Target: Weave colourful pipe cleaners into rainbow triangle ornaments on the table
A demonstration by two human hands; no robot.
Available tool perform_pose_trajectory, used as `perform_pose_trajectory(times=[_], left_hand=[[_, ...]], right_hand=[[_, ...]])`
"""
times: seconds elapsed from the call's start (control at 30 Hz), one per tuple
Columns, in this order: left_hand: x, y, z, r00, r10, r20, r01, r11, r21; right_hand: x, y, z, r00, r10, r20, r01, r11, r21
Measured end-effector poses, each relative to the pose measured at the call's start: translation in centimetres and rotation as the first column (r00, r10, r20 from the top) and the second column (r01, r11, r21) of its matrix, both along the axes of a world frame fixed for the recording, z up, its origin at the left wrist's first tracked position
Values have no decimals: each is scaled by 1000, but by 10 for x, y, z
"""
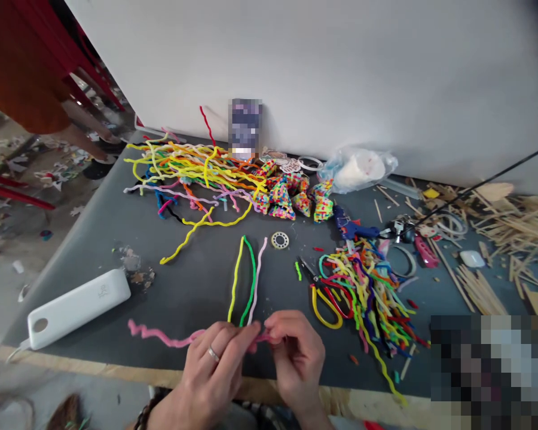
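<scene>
The white power bank (78, 307) bears a small mark, too faint to read.

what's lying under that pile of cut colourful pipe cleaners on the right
Yellow-handled scissors poke out from the left edge of the cut pipe cleaner pile; their handles are partly covered by strands. Beneath is the grey table. Anything else under the pile is hidden.

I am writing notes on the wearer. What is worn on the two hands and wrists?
The left hand wears a thin silver-looking ring on one finger and a dark braided bracelet at the wrist. The right hand is bare, with no ring visible. No sleeves show.
</scene>
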State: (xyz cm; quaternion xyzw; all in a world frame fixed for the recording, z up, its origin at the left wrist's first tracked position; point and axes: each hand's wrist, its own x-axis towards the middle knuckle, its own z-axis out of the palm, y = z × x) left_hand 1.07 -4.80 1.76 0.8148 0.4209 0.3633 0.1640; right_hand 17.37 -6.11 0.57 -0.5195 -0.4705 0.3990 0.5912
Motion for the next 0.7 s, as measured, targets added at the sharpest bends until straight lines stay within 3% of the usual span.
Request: perform_pose_trajectory(times=[0.13,0.23,0.3,0.37,0.53,0.6,0.7], left_hand=[[-1,5,-1,996,-17,90,21,999,-49],[2,9,4,994,-8,111,21,993,-116],[3,13,7,992,-5,124,25,987,-160],[4,18,6,994,-3,110,22,985,-173],[11,23,-5,998,19,62,-4,970,-242],[15,17,-7,999,-15,38,23,976,-215],[19,6,-4,997,-78,8,78,985,-153]], right_hand=[[0,-5,-8,944,-4,-330,-32,994,-104],[-7,-1,-4,786,-4,-618,-111,983,-148],[-14,2,-2,701,-63,-710,-112,974,-197],[-20,1,-2,682,-122,-721,-84,966,-244],[-23,-4,-9,841,-136,-523,71,987,-143],[-19,0,-7,786,-168,-595,48,976,-212],[-14,8,-3,618,-246,-747,-69,929,-363]])
